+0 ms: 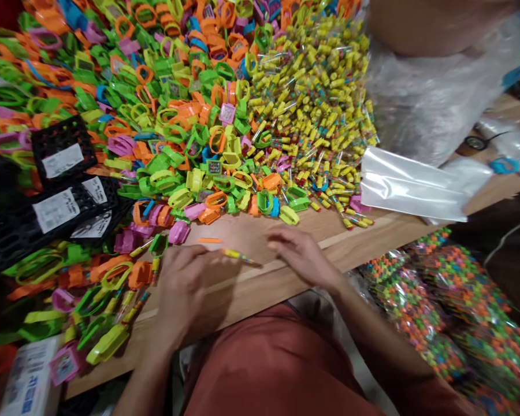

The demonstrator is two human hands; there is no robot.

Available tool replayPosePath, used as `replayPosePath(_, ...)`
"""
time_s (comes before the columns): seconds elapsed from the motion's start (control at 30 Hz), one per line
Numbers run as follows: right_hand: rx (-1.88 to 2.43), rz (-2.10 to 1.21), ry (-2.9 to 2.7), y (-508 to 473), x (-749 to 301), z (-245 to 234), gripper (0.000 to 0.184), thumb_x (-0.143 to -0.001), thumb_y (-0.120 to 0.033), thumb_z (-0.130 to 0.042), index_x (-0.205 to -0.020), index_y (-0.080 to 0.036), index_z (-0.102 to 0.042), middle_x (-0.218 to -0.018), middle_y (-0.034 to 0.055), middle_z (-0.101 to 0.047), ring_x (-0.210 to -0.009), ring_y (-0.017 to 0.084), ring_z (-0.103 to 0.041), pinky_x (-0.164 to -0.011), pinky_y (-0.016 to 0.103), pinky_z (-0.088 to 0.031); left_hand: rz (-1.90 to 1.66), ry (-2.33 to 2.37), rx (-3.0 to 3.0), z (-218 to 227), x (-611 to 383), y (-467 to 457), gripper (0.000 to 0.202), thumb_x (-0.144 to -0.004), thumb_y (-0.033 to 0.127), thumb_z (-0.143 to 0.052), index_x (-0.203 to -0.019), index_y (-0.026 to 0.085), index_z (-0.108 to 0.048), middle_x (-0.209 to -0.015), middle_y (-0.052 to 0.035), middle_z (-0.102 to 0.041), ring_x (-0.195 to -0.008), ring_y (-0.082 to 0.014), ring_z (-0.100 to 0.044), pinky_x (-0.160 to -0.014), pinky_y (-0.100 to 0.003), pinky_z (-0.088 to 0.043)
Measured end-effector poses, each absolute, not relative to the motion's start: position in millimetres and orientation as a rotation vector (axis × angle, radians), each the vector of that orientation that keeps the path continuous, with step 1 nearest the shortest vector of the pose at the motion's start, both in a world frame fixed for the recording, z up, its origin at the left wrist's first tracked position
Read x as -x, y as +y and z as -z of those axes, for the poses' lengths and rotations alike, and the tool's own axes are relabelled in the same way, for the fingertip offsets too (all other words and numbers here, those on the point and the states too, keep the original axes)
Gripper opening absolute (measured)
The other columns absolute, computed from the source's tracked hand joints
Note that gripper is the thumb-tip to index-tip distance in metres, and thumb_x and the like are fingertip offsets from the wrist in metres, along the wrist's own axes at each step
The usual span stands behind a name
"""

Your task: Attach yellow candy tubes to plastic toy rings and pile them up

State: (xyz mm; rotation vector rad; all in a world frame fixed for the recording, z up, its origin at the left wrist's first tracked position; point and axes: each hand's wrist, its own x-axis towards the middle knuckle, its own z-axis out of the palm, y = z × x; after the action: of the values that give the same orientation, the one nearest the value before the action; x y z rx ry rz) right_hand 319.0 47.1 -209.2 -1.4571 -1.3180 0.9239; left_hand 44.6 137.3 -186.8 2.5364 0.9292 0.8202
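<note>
Two big heaps cover the far half of the wooden bench (242,231): on your left, a spill of plastic toy watches (173,98) in green, orange and pink; on your right, a mound of yellow-capped tubes (312,110) in clear wrappers. Along the left edge lie black plastic crates (60,153) with white labels, partly buried by the watches. A clear plastic bag (411,185) lies flat at the right edge, below a larger, crumpled clear bag (429,98). Beyond the near right edge, bright patterned packs (433,306) sit below the bench, and your maroon shirt (260,358) fills the bottom of the view.

In the bare strip of wood near the front, your left hand (186,289) and right hand (303,254) rest apart, both open and gripping nothing, fingers loosely curled. Between them lies a single yellow tube (240,257), just beyond your left fingertips (199,254) and near your right fingertips (277,242). A thin orange stick (209,240) lies just past it, touching neither hand.
</note>
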Motion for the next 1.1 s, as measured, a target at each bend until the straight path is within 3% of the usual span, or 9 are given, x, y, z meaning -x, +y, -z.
replayPosePath(0.1, 1.648, -0.480, -1.422, 46.4, -375.2, 211.6, 0.025, -0.101, -0.038, -0.058, -0.106, -0.022, -0.076, -0.107, 0.0104, -0.071, -0.102, 0.027, -0.064, -0.093, 0.043, -0.050, -0.863, 1.425, -2.441, 161.0, 3.3, 157.5, 0.025, -0.093, 0.030, -0.063, -0.111, 0.040, -0.076, -0.103, -0.0008, -0.070, -0.089, -0.0257, -0.060, -0.078, -0.040, -0.047)
replayPosePath(0.2, 1.853, -0.205, -1.556, 45.8, -419.9, 228.7, 0.031, -0.100, -0.035, -0.051, -0.104, -0.018, -0.076, -0.109, 0.0157, -0.070, -0.105, 0.032, -0.063, -0.094, 0.049, -0.049, -0.974, 1.832, -2.221, 146.8, 28.0, 172.1, 0.023, -0.087, 0.037, -0.070, -0.110, 0.035, -0.076, -0.100, -0.0001, -0.065, -0.076, -0.0197, -0.058, -0.070, -0.035, -0.046)
replayPosePath(0.4, 1.949, -0.123, -1.760, 42.6, -429.7, 258.5, 0.038, -0.099, -0.028, -0.041, -0.109, -0.016, -0.076, -0.092, 0.0177, -0.065, -0.090, 0.035, -0.060, -0.078, 0.047, -0.049, -0.716, 1.640, -2.206, 186.4, -9.2, 198.4, 0.025, -0.092, 0.033, -0.059, -0.100, 0.018, -0.077, -0.091, -0.0073, -0.067, -0.079, -0.0195, -0.059, -0.073, -0.030, -0.047)
replayPosePath(0.53, 1.870, -0.197, -1.789, 36.2, -420.3, 258.4, 0.030, -0.097, -0.030, -0.050, -0.108, -0.020, -0.075, -0.089, 0.0138, -0.064, -0.084, 0.032, -0.060, -0.076, 0.044, -0.047, -0.544, 1.688, -2.204, 210.7, -33.2, 210.3, 0.024, -0.092, 0.025, -0.059, -0.101, 0.013, -0.077, -0.097, -0.0122, -0.066, -0.083, -0.0226, -0.060, -0.076, -0.033, -0.045)
replayPosePath(0.6, 1.884, -0.206, -1.760, 33.3, -413.2, 253.4, 0.028, -0.097, -0.036, -0.053, -0.103, -0.021, -0.075, -0.084, 0.0121, -0.062, -0.081, 0.031, -0.059, -0.075, 0.044, -0.046, -0.595, 1.643, -2.183, 214.0, -38.5, 207.7, 0.019, -0.092, 0.024, -0.062, -0.098, 0.014, -0.077, -0.097, -0.0109, -0.067, -0.084, -0.0218, -0.060, -0.076, -0.032, -0.045)
replayPosePath(0.7, 1.847, -0.293, -1.679, 30.3, -388.5, 240.4, 0.025, -0.098, -0.040, -0.055, -0.103, -0.021, -0.071, -0.091, 0.0126, -0.064, -0.092, 0.032, -0.060, -0.084, 0.046, -0.046, -0.743, 1.490, -2.027, 215.2, -48.2, 192.4, 0.015, -0.091, 0.027, -0.066, -0.093, 0.016, -0.076, -0.092, -0.0064, -0.069, -0.083, -0.0187, -0.062, -0.076, -0.028, -0.045)
replayPosePath(0.77, 1.769, -0.521, -1.542, 30.6, -361.3, 230.9, 0.021, -0.101, -0.037, -0.053, -0.108, -0.021, -0.066, -0.099, 0.0115, -0.066, -0.096, 0.029, -0.061, -0.086, 0.044, -0.047, -0.796, 1.356, -1.870, 215.7, -60.0, 176.1, 0.017, -0.093, 0.030, -0.066, -0.093, 0.016, -0.075, -0.089, -0.0044, -0.071, -0.084, -0.0175, -0.064, -0.077, -0.027, -0.047)
replayPosePath(0.9, 1.500, -1.056, -1.282, 40.1, -305.0, 218.7, 0.027, -0.104, -0.040, -0.049, -0.116, -0.020, -0.063, -0.093, 0.0052, -0.065, -0.081, 0.019, -0.062, -0.075, 0.033, -0.050, -0.885, 1.091, -1.770, 212.8, -89.9, 139.0, 0.017, -0.094, 0.031, -0.068, -0.099, 0.019, -0.077, -0.103, -0.0063, -0.075, -0.097, -0.0185, -0.068, -0.087, -0.028, -0.052)
replayPosePath(1.1, 1.237, -1.283, -1.054, 50.3, -280.9, 208.8, 0.037, -0.099, -0.048, -0.061, -0.117, -0.016, -0.068, -0.091, 0.0048, -0.067, -0.077, 0.015, -0.060, -0.070, 0.027, -0.049, -0.980, 0.925, -2.052, 204.8, -110.6, 110.8, 0.018, -0.098, 0.020, -0.062, -0.109, 0.022, -0.076, -0.103, -0.0066, -0.072, -0.097, -0.0166, -0.066, -0.087, -0.029, -0.055)
